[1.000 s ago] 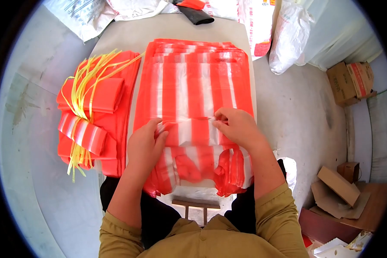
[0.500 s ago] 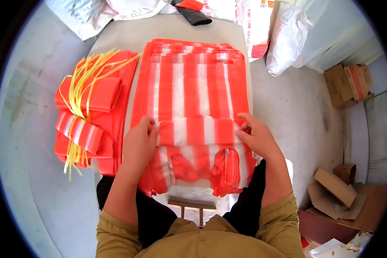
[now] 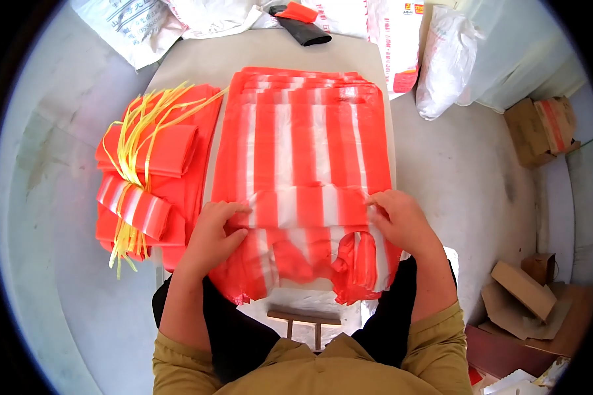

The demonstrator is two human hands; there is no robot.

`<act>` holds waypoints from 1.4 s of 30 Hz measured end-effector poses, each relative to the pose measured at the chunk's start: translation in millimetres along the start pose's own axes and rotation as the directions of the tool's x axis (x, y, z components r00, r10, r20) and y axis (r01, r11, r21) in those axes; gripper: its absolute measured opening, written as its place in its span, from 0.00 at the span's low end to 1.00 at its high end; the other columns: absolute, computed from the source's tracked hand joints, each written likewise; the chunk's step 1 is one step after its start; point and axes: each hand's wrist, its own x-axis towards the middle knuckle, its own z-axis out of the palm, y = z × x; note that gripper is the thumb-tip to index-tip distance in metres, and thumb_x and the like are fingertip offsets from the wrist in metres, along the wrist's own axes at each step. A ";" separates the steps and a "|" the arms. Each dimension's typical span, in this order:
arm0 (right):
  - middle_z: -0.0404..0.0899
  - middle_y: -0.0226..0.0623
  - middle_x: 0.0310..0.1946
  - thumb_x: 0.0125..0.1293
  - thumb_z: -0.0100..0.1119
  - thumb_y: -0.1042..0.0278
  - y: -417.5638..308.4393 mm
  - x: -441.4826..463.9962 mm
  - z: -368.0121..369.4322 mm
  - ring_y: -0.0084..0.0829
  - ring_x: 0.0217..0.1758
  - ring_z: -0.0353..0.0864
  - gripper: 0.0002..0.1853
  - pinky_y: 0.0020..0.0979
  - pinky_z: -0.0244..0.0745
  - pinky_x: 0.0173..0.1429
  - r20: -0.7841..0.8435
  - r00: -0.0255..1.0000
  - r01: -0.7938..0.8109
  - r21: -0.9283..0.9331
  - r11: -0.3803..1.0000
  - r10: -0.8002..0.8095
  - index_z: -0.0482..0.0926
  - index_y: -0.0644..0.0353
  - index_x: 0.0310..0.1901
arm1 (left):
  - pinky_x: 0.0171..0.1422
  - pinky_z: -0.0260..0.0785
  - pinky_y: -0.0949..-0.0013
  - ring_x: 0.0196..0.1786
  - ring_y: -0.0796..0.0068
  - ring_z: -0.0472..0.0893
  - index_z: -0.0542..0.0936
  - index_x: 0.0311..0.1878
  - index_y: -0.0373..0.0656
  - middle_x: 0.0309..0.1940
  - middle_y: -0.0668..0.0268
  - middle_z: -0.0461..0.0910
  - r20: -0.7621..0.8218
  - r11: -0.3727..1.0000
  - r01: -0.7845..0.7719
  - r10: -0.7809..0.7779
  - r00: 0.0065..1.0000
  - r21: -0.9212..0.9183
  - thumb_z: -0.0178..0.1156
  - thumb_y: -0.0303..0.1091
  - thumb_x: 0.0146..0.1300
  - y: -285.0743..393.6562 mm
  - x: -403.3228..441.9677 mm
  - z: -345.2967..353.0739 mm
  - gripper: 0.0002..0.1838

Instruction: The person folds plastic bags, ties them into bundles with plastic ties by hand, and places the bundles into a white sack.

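Observation:
A stack of red-and-white striped plastic bags (image 3: 303, 145) lies flat in front of me. On top, the near part of one bag is folded over into a band (image 3: 310, 207) across the stack. My left hand (image 3: 217, 237) is at the band's left end, thumb and forefinger apart, the fingertips touching the plastic. My right hand (image 3: 405, 220) pinches the band's right end between thumb and fingers. Below the band, the bags' handle ends (image 3: 356, 263) hang crumpled at the near edge.
Left of the stack lie folded red bags (image 3: 151, 151), a striped roll (image 3: 134, 207) and yellow ties (image 3: 135, 145). A black-and-red bundle (image 3: 303, 26) and white printed sacks (image 3: 395, 46) are at the back. Cardboard boxes (image 3: 520, 289) stand on the right; a wooden stool (image 3: 303, 319) is below.
My left hand's thumb and forefinger have spread apart at the band's left end. My right hand stays at the right end. The whole view has shifted slightly.

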 end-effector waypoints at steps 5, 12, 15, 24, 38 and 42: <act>0.83 0.46 0.49 0.60 0.70 0.70 -17.5 -3.9 -6.6 0.51 0.55 0.80 0.21 0.44 0.78 0.58 0.028 0.998 -0.053 -0.007 0.999 0.053 0.83 0.59 0.56 | 0.67 0.70 0.59 0.58 0.54 0.77 0.82 0.56 0.42 0.52 0.59 0.81 -0.066 0.999 -0.009 0.012 0.998 0.042 0.63 0.16 0.54 4.4 3.5 3.7 0.24; 0.81 0.42 0.45 0.58 0.65 0.80 -6.0 -0.3 -4.1 0.47 0.53 0.80 0.20 0.41 0.78 0.57 -0.101 0.995 0.021 -0.033 0.999 -0.024 0.86 0.58 0.54 | 0.58 0.72 0.59 0.50 0.54 0.77 0.85 0.55 0.41 0.40 0.58 0.79 -0.270 0.992 -0.063 0.089 0.959 0.105 0.61 0.15 0.56 8.0 7.2 7.5 0.23; 0.81 0.41 0.45 0.57 0.64 0.84 -0.4 0.5 -3.3 0.45 0.53 0.80 0.20 0.39 0.78 0.56 -0.128 0.991 0.029 -0.021 0.999 -0.032 0.88 0.58 0.51 | 0.57 0.72 0.59 0.49 0.55 0.77 0.85 0.54 0.40 0.41 0.58 0.78 -0.279 0.990 -0.061 0.094 0.956 0.125 0.61 0.15 0.56 5.9 8.7 7.9 0.22; 0.81 0.32 0.43 0.64 0.68 0.77 4.8 1.6 -21.3 0.32 0.49 0.80 0.06 0.34 0.78 0.53 -0.082 0.997 0.036 0.297 0.954 -0.012 0.86 0.63 0.42 | 0.56 0.70 0.68 0.49 0.72 0.78 0.82 0.45 0.37 0.43 0.67 0.79 -0.292 0.886 -0.079 -0.066 0.954 -0.457 0.64 0.21 0.66 -5.6 8.4 0.8 0.06; 0.87 0.44 0.47 0.70 0.67 0.59 22.8 33.8 19.7 0.34 0.48 0.85 0.22 0.35 0.79 0.55 -0.114 0.908 -0.303 0.488 0.819 0.404 0.79 0.61 0.61 | 0.44 0.70 0.75 0.40 0.83 0.78 0.78 0.51 0.37 0.37 0.68 0.81 -0.317 0.855 0.190 -0.373 0.872 -0.483 0.62 0.30 0.75 -21.1 40.6 24.5 0.08; 0.87 0.49 0.48 0.71 0.66 0.58 27.0 37.8 27.8 0.40 0.49 0.87 0.22 0.37 0.80 0.55 -0.135 0.901 -0.299 0.496 0.815 0.413 0.79 0.61 0.61 | 0.42 0.72 0.73 0.38 0.81 0.81 0.74 0.58 0.38 0.34 0.64 0.84 -0.329 0.832 0.232 -0.433 0.839 -0.505 0.63 0.31 0.74 -16.6 45.0 26.4 0.14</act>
